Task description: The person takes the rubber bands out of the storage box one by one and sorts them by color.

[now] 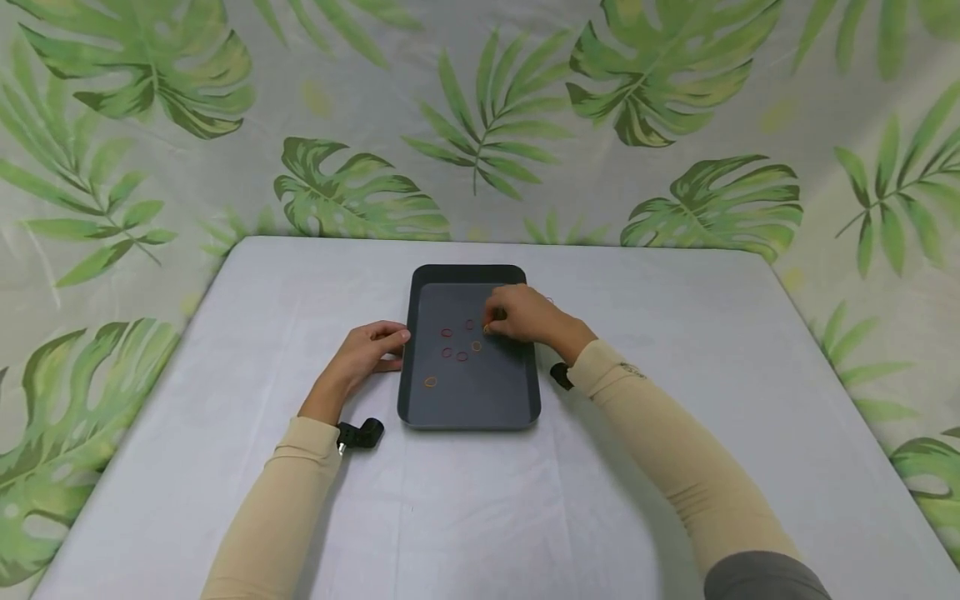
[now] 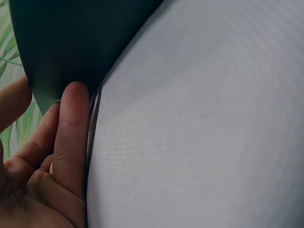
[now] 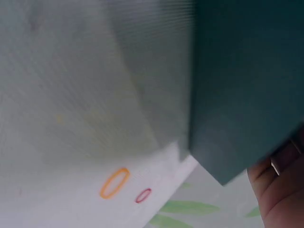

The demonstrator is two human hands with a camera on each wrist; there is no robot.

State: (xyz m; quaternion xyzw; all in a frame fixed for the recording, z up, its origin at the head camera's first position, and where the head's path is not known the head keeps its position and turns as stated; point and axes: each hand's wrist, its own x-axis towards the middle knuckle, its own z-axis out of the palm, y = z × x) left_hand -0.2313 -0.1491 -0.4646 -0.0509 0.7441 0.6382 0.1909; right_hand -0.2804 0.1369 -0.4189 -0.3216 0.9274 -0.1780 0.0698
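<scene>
A dark grey baking tray [image 1: 480, 404] lies on the table with several small red and orange rubber bands inside. An orange rubber band [image 1: 431, 382] sits near its front left, and a red rubber band [image 1: 447, 332] farther back. My left hand [image 1: 369, 348] rests against the tray's left side; in the left wrist view straight fingers [image 2: 72, 128] touch its outer wall. Over the tray's right half, my right hand [image 1: 521, 312] pinches an orange rubber band [image 1: 486, 329] between thumb and fingertips. In the right wrist view, the tray wall hides most of that hand.
Beyond the tray's right side, an orange rubber band [image 3: 114, 183] and a red rubber band [image 3: 143, 195] lie on the white table cloth [image 1: 300, 275]. A leaf-patterned curtain [image 1: 487, 100] hangs behind the table's back edge.
</scene>
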